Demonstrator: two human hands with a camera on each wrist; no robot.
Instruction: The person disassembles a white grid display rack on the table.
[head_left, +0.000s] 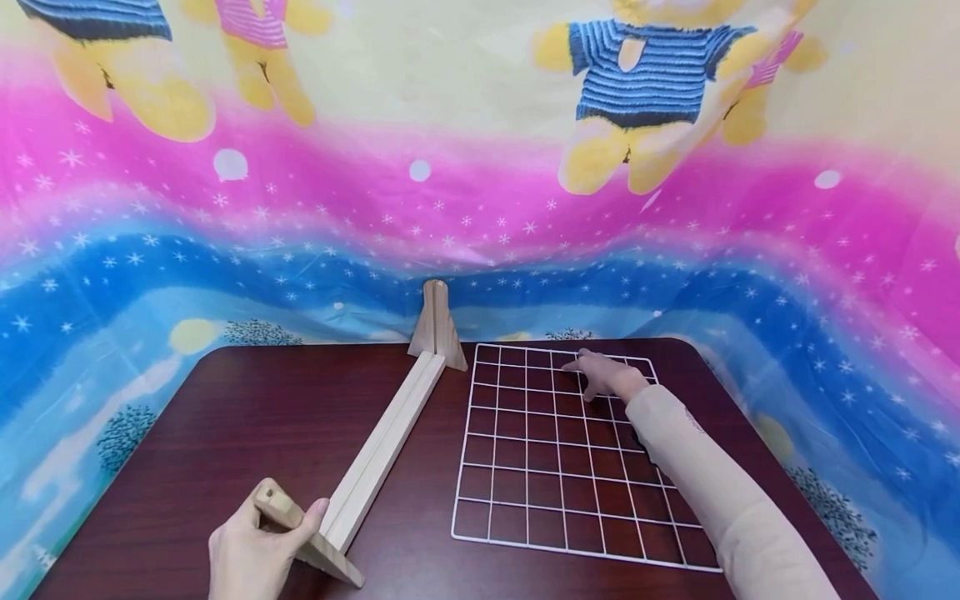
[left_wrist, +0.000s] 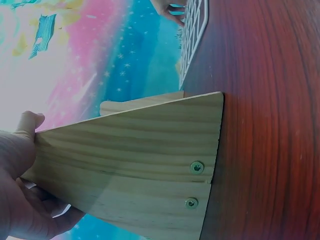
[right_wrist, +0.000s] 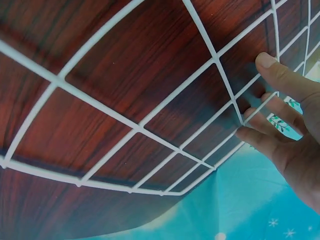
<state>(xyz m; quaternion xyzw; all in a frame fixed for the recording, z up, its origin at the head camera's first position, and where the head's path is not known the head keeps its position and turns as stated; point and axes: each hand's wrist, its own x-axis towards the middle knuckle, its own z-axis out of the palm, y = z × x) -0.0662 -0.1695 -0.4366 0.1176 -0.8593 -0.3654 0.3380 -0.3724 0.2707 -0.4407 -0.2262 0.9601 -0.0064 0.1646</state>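
Note:
In the head view a wooden stand lies along the table, with a long grooved pale rail [head_left: 386,446] joining two end boards. The far end board [head_left: 437,329] stands upright at the table's back edge. My left hand [head_left: 255,537] grips the near end board [head_left: 318,550] by its narrow top, thumb on one side and fingers on the other. Two bolt heads [left_wrist: 194,185] show low on this board in the left wrist view. To the right, a white wire grid panel [head_left: 527,458] lies flat. Over its far right part, my right hand [head_left: 606,375] spreads its thumb and fingers, fingertips right at the wires.
Beneath everything is a dark red-brown wooden table [head_left: 247,417] with rounded far corners. A colourful curtain [head_left: 480,217] printed with bears hangs close around its back and sides. The grid lies a short way right of the rail.

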